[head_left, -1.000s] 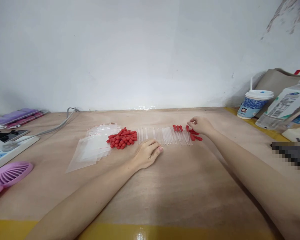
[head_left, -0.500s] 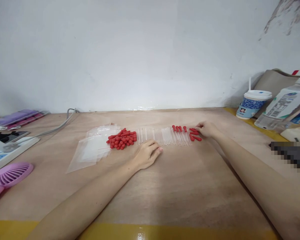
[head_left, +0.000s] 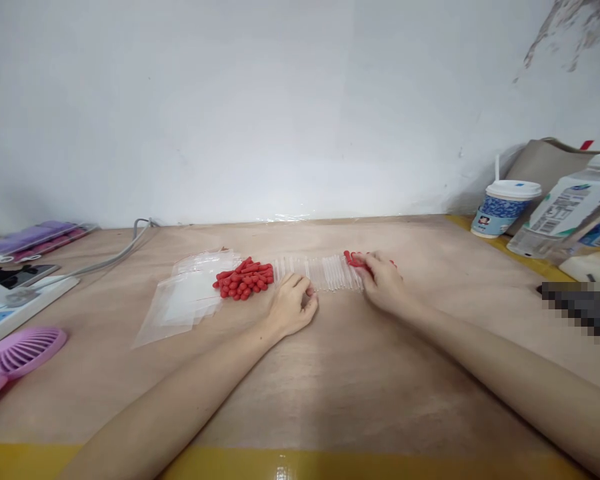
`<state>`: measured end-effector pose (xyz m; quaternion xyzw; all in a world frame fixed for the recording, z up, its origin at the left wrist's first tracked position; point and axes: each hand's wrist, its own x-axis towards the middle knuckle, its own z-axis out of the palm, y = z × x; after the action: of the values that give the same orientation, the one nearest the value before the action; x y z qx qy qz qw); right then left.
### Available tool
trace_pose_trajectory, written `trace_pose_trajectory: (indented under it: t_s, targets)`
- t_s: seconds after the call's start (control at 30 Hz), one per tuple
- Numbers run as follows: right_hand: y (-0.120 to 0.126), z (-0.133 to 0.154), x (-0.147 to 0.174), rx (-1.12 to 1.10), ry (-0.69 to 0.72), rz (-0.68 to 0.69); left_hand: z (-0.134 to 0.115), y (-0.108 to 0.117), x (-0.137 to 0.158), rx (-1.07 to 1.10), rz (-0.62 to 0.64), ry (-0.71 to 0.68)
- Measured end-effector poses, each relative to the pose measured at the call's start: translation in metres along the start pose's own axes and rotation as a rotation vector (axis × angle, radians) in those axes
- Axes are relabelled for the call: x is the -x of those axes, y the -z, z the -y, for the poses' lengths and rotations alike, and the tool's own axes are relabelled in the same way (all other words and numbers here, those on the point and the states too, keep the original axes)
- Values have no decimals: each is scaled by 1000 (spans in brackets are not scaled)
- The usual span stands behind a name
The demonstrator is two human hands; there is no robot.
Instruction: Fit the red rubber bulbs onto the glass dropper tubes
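A row of thin clear tubes (head_left: 337,273) lies side by side across the middle of the table. At its left end is a heap of red rubber dropper bulbs (head_left: 244,279). My left hand (head_left: 293,305) rests at the near edge of the row, fingers loosely curled with a gap to the thumb and nothing visible in them. Over the right end of the row, my right hand (head_left: 387,287) pinches a red rubber bulb (head_left: 355,263) between thumb and fingertips. More red bulbs there are mostly hidden behind this hand. Clear plastic bags (head_left: 180,293) overlap left of the heap.
On the right stand a paper cup (head_left: 505,208) with a straw and a plastic bottle (head_left: 563,213). A pink fan (head_left: 25,350), a power strip (head_left: 35,303) and a cable (head_left: 113,261) lie on the left. A white wall (head_left: 280,113) rises behind the table.
My right hand has moved left from the loose red bulbs to the right end of the tubes, now covering several bulbs. My left hand has barely shifted.
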<state>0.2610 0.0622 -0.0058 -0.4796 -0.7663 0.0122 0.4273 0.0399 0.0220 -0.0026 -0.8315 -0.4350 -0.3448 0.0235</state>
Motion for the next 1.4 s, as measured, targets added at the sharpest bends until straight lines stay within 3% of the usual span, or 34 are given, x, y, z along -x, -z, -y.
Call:
trace_pose_trajectory:
  t_s: [0.17, 0.53, 0.87, 1.07, 1.23, 1.4]
  targets:
    - [-13, 12, 20, -22, 206, 41, 2, -2, -2, -62, -24, 73]
    - [-10, 9, 24, -34, 232, 66, 16, -16, -54, -409, 154, 377]
    - [-10, 10, 23, -88, 227, 96, 16, -29, -75, -396, 204, 502]
    - [-8, 11, 23, -115, 219, 91, 7, -16, -67, -277, 174, 383]
    - [-6, 13, 22, -98, 203, 63, 5, 4, -27, -71, 161, 99]
    - [-4, 16, 21, -120, 199, 92, 18, 10, 5, 56, 150, -17]
